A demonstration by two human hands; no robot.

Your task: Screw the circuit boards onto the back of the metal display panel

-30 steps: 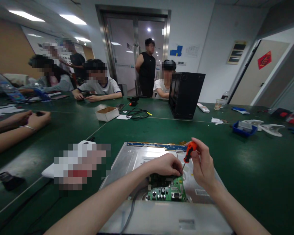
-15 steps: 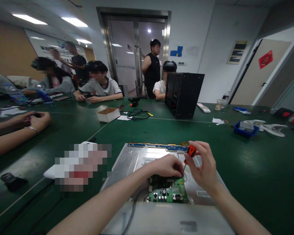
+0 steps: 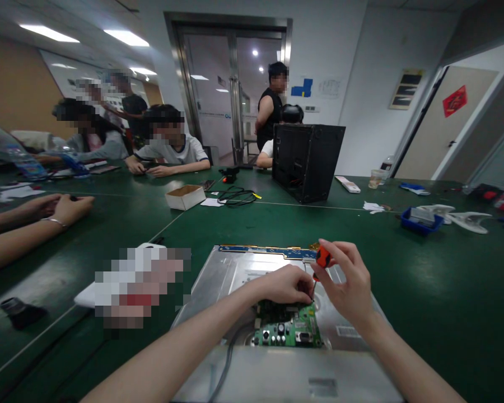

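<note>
A metal display panel (image 3: 218,285) lies before me on the green table, with a green circuit board (image 3: 285,327) on it and a narrow blue board (image 3: 256,251) along its far edge. My right hand (image 3: 348,280) grips the red and black handle of a screwdriver (image 3: 323,257), its shaft pointing down at the green board's far right corner. Beside the tip, my left hand (image 3: 288,284) has its fingers pressed together over the board's far edge; what they hold, if anything, is hidden. A grey cable (image 3: 227,364) runs over the panel's near left part.
A black computer case (image 3: 308,162) stands across the table (image 3: 243,226). Nearby are an open box (image 3: 185,197) and a coiled black cable (image 3: 237,196). A blue tray (image 3: 421,220) sits at right. Another person's hands (image 3: 67,210) are at left; other people are beyond.
The screwdriver handle has turned and shifted slightly left with my right fingers. The computer case has shifted and turned a little to the left. The standing person has moved right.
</note>
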